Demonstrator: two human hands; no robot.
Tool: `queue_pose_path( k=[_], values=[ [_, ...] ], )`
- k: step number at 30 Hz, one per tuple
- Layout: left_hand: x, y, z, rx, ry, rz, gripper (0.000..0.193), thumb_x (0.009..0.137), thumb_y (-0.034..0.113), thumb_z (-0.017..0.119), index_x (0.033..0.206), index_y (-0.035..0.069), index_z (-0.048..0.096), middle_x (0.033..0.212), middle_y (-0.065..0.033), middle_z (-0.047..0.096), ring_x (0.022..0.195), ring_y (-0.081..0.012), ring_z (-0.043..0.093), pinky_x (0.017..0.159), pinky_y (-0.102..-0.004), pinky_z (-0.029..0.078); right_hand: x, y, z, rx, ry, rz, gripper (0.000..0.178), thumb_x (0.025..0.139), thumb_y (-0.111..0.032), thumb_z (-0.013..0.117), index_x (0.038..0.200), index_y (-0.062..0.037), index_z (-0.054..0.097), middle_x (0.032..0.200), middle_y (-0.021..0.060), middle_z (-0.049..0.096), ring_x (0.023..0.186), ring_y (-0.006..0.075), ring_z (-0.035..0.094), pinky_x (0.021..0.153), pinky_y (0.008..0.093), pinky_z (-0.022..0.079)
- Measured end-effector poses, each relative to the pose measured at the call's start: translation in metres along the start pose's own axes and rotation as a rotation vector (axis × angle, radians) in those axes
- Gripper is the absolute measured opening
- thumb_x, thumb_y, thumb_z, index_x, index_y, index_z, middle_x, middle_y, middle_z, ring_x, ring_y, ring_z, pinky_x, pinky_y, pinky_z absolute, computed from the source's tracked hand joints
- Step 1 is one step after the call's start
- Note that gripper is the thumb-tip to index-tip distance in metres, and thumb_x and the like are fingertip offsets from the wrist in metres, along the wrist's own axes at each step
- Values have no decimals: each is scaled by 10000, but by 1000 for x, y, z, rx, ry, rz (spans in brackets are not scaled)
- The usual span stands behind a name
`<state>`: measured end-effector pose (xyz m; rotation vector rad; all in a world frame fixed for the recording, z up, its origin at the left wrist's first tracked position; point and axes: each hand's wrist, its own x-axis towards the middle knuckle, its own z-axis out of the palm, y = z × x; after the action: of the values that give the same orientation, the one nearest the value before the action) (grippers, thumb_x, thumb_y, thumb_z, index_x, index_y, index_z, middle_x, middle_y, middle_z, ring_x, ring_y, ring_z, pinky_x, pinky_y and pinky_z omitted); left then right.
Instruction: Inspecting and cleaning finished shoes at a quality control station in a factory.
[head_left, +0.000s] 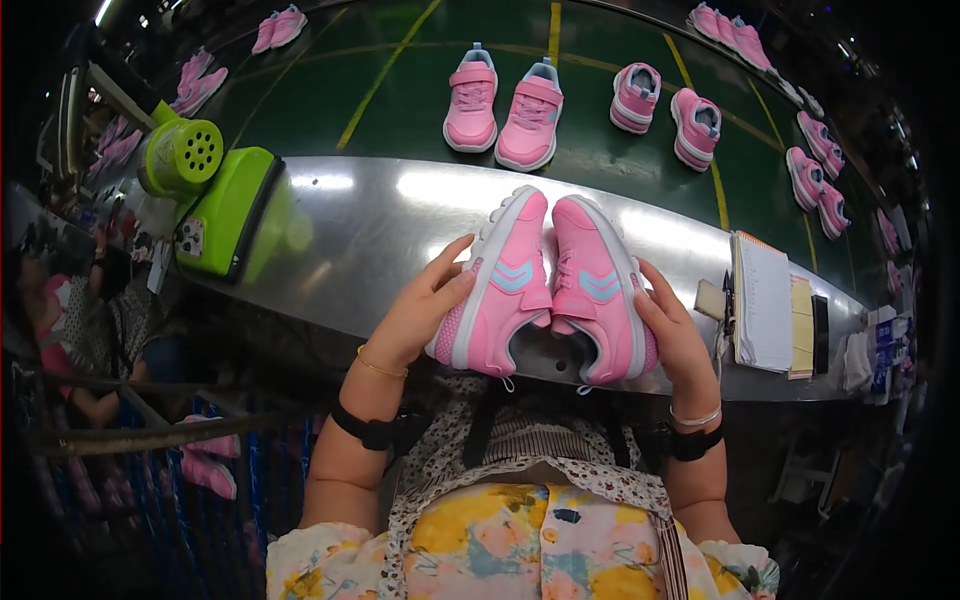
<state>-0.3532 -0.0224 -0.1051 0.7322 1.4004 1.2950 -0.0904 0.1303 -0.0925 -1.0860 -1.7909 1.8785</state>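
Observation:
Two pink sneakers are held side by side above the metal bench edge, toes pointing away from me and their light-blue chevron sides turned up. My left hand (425,305) grips the left sneaker (505,285) along its white sole near the heel, thumb on the sole's edge. The right sneaker (600,290) is in my right hand (675,325), also held by the sole toward the heel. Their strap sides meet or nearly meet in the middle. Small loops hang from the heels. The fingers underneath are hidden.
Beyond the metal bench (350,205), a green belt with yellow lines (390,75) carries several pairs of pink sneakers, the nearest pair (505,110) straight ahead. A lime-green lamp-like device (225,205) stands at left. A notepad with a pen (765,305) lies at right. People sit at far left.

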Motion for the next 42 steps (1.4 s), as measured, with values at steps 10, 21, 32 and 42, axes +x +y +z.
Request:
queue_pose_path(
  k=[10, 21, 32, 42],
  values=[
    [15, -12, 32, -1041, -27, -95, 471, 1004, 383, 233, 1304, 63, 403, 1267, -112, 499, 1145, -256, 510, 981, -410, 420, 17, 22, 31, 1246, 51, 140, 426, 970, -323, 371, 1228, 3, 463, 1131, 214, 567, 1017, 337, 584, 852, 462, 500],
    [22, 0, 49, -1084, 69, -124, 483, 1004, 398, 192, 1311, 86, 398, 1296, -92, 473, 1185, -253, 469, 1014, -426, 377, 17, 11, 56, 1172, 35, 175, 390, 971, -348, 379, 1257, -99, 471, 1207, 106, 544, 1083, 271, 530, 925, 486, 426],
    [26, -21, 27, -1067, -310, 33, 435, 1012, 296, 263, 1372, 63, 339, 1307, -86, 478, 1161, -216, 498, 1004, -358, 406, 10, 26, 57, 803, 52, -127, 426, 996, -282, 355, 1301, 11, 407, 1251, 114, 513, 1140, 204, 505, 990, 341, 389],
    [20, -22, 30, -938, -201, 82, 461, 1012, 325, 264, 1410, 93, 287, 1320, -82, 463, 1177, -186, 480, 1006, -340, 405, 10, 20, 59, 754, -9, -226, 457, 1002, -269, 331, 1355, 21, 331, 1301, 121, 462, 1186, 185, 464, 1016, 323, 358]
  ],
)
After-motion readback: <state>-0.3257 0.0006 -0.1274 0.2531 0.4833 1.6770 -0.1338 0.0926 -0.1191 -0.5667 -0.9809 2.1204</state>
